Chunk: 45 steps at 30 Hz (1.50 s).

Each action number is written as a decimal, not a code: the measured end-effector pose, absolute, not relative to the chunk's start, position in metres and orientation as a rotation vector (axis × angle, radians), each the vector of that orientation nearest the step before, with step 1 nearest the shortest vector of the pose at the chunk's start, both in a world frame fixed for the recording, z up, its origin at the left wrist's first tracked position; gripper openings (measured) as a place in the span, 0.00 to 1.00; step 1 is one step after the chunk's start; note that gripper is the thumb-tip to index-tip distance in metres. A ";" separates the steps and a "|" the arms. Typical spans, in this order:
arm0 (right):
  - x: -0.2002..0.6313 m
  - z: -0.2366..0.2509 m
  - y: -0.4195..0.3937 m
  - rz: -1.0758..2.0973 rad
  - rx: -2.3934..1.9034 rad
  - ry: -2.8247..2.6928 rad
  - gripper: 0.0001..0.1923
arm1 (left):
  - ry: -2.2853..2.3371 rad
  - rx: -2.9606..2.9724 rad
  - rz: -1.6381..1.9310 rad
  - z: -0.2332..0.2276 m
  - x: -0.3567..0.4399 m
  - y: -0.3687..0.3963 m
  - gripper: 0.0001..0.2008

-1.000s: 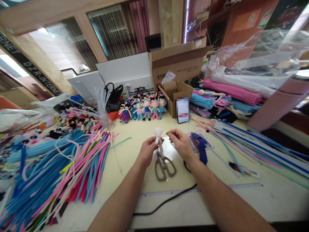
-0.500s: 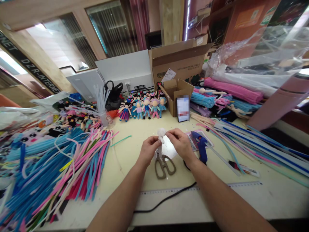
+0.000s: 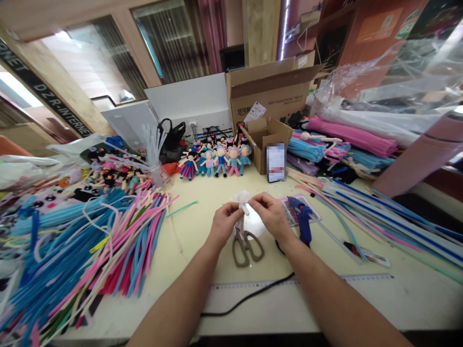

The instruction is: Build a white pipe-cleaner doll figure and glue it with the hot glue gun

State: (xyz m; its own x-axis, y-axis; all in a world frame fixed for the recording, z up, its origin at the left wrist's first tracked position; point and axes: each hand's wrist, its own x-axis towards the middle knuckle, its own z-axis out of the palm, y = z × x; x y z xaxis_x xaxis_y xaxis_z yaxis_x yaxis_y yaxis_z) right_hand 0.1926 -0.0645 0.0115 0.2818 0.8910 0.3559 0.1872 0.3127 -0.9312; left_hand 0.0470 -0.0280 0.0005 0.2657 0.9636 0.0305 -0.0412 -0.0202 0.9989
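A small white fuzzy pipe-cleaner piece (image 3: 243, 196), rounded at the top with short ends below, is held up in the middle of the view. My left hand (image 3: 224, 222) pinches its lower left side between thumb and fingers. From the right, my right hand (image 3: 271, 218) has closed fingertips at its edge. Grey-handled scissors (image 3: 248, 249) lie beneath the hands, their blades partly hidden behind the white piece. A blue glue gun (image 3: 304, 224) rests just right of my right hand.
Bundles of coloured pipe cleaners (image 3: 123, 241) cover the left, with more strips (image 3: 394, 217) at the right. Small dolls (image 3: 221, 161) stand at the back beside a phone (image 3: 276, 164) and cardboard boxes (image 3: 267, 96). A ruler (image 3: 347, 278) and black cable (image 3: 249, 300) lie in front.
The view has shifted slightly. Both hands keep nearly the same pose around the white piece, whose lower ends look turned a little to the right.
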 end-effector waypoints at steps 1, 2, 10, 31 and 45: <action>0.193 0.011 -0.064 0.692 -1.168 -1.177 0.08 | 0.964 1.274 1.045 0.000 0.047 -0.027 0.13; 0.194 0.011 -0.063 0.718 -1.158 -1.142 0.09 | 0.954 1.220 1.044 0.000 0.046 -0.026 0.14; 0.196 0.000 -0.054 0.839 -1.162 -1.027 0.10 | 0.771 0.786 0.975 0.000 0.042 -0.018 0.17; 0.184 -0.012 -0.051 1.065 -1.198 -1.158 0.11 | 0.740 0.767 0.974 -0.006 0.036 -0.010 0.16; 0.176 -0.013 -0.056 1.087 -1.197 -1.233 0.13 | 0.901 1.167 0.954 -0.008 0.039 -0.015 0.18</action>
